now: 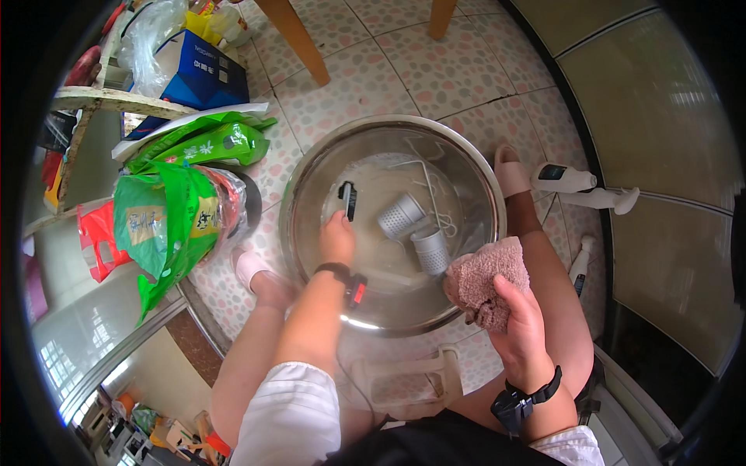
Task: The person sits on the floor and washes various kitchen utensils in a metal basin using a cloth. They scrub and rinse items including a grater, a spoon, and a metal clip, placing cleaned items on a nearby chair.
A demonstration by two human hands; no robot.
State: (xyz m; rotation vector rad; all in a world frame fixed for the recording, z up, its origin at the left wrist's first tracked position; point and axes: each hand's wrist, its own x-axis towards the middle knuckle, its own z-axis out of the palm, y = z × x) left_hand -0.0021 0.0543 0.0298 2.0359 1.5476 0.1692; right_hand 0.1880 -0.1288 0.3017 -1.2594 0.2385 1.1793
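Note:
A large round stainless steel basin (393, 119) with cloudy water stands on the floor before me. In it lie two grey perforated plastic utensil cups (402, 216) and a bent white wire rack (429, 186). My left hand (338, 236) reaches into the basin, its fingers closed on a brush (348, 201) with dark bristles and a pale back. My right hand (518, 320) holds a folded pink terry cloth (492, 279) at the basin's right rim, close to the lower cup.
Green plastic bags (169, 215) and a blue box (204, 73) crowd the left side by a shelf. Wooden legs (297, 41) stand beyond the basin. White spray bottles (562, 177) are at the right, near cabinet doors. A plastic stool (402, 367) sits below.

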